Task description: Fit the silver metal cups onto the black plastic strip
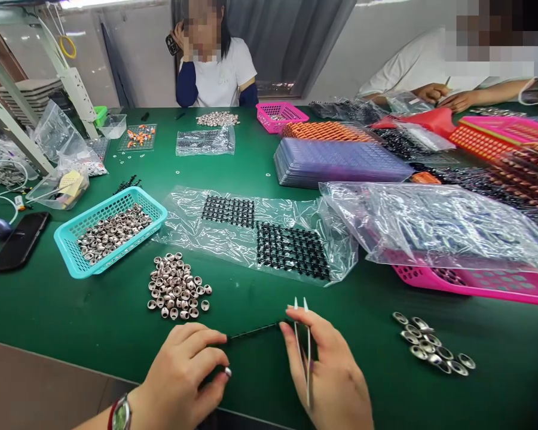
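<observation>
A thin black strip (254, 330) stretches between my two hands, just above the table. My left hand (186, 370) has its fingertips at the strip's left end. A small shiny spot shows at its thumb tip; I cannot tell what it is. My right hand (334, 364) holds pale tweezers (308, 352), their two tips apart and pointing away from me, while its thumb and finger are at the strip's right end. Small silver metal caps (179, 289) lie heaped beyond my left hand. Larger oval metal rings (430, 346) lie to the right of my right hand.
A turquoise basket (72, 230) of metal caps stands at left, near a phone (21, 242). Black grid pieces (291, 251) lie on a plastic bag (183, 233). A pink basket (520, 292) sits under bagged parts (448, 224). Two people sit across the table.
</observation>
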Tool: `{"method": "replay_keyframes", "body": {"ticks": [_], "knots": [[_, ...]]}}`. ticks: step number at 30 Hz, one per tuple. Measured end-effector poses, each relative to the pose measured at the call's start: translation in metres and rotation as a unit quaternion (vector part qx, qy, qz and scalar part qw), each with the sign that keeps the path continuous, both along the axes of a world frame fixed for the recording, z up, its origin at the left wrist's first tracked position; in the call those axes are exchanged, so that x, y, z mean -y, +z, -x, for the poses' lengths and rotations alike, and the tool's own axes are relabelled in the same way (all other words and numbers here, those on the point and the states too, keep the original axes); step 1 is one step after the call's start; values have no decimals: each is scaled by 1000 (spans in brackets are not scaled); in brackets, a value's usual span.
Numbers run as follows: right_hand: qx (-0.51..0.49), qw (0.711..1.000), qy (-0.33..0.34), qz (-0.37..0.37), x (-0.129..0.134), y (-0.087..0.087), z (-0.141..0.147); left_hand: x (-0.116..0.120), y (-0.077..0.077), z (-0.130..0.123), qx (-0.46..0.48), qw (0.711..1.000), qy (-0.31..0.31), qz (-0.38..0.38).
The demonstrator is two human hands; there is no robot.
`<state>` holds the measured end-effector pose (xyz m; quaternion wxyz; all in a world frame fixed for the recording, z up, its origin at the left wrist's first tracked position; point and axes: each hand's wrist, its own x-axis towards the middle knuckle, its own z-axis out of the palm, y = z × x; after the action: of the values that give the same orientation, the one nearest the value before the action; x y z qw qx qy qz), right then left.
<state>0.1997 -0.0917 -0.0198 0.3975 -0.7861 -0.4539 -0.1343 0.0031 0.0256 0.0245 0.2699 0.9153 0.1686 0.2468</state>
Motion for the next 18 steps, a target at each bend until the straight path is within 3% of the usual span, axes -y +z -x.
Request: {"method": "replay_keyframes", "body": {"ticks": [7, 13, 18], "knots": [[-14, 998, 63, 8, 7, -4, -14, -2, -6, -11, -51, 997, -35, -49], [-43, 996, 81, -19, 9, -5, -13, -3, -13, -11, 8, 996, -29, -87], [-39, 991, 120, -33, 7, 1, -16, -5, -10, -13, 40, 989, -24, -141]]}}
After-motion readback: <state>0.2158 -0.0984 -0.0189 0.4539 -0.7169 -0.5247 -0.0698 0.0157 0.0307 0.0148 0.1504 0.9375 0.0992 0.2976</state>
